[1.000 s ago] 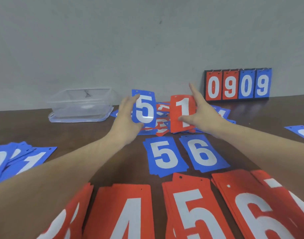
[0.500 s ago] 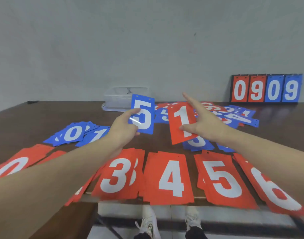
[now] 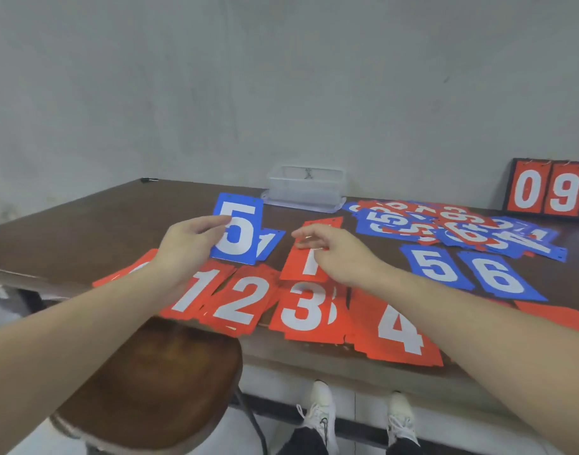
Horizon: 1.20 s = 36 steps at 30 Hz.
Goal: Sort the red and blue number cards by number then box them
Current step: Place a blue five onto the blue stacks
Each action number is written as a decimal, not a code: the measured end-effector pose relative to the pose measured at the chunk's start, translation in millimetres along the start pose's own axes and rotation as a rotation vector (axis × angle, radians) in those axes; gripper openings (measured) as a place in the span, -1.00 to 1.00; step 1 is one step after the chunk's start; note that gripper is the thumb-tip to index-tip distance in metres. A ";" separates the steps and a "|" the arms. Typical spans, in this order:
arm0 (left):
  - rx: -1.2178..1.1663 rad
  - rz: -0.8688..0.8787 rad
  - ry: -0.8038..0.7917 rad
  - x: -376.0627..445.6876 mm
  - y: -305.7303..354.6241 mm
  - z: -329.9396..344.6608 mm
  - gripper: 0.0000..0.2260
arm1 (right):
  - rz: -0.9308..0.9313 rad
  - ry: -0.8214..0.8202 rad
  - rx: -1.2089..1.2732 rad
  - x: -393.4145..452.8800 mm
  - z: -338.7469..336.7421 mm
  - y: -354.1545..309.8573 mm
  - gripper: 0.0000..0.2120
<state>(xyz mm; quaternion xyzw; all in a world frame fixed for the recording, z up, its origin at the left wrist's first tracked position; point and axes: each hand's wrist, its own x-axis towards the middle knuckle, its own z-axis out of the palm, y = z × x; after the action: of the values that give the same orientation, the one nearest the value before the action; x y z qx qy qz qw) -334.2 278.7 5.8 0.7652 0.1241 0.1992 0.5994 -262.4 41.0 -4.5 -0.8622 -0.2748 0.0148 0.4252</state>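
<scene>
My left hand [image 3: 186, 244] holds a blue 5 card [image 3: 238, 229] upright above the table. My right hand [image 3: 334, 252] grips a red 1 card [image 3: 309, 257], tilted over the red row. Along the front edge of the table lie red piles showing 1 [image 3: 199, 290], 2 [image 3: 240, 302], 3 [image 3: 302, 310] and 4 [image 3: 399, 330]. Blue 5 [image 3: 434, 267] and blue 6 [image 3: 498, 274] piles lie further right. A mixed heap of red and blue cards [image 3: 445, 228] sits behind them. The clear plastic box [image 3: 306, 187] stands at the back by the wall.
A flip scoreboard [image 3: 550, 188] showing 0 and 9 leans on the wall at the far right. A brown round stool [image 3: 150, 389] stands below the table's front edge at the left. My white shoes [image 3: 321, 408] show under the table. A blue 1 card [image 3: 268, 244] lies behind the held 5.
The view swung left and down, bringing the red 1 to 4 piles into sight. Both hands carried their cards left; the right hand curled its fingers over the red 1 card.
</scene>
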 end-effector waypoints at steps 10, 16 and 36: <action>0.008 0.049 0.033 -10.6 -3.7 -62.7 -0.55 | 0.037 -0.038 -0.114 35.5 54.3 -55.3 0.05; 0.008 0.003 0.097 -17.7 -14.6 -99.5 -0.55 | 0.104 -0.074 -0.006 52.3 96.5 -76.8 -0.06; -0.025 0.028 0.003 -18.5 -31.1 -79.4 -0.54 | 0.045 -0.089 -0.403 60.4 88.3 -60.7 -0.85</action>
<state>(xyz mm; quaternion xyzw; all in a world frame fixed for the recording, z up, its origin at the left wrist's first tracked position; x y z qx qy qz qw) -385.1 347.4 -11.1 0.7591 0.1117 0.2104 0.6058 -262.0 164.0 -3.3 -0.9343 -0.2714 0.0071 0.2312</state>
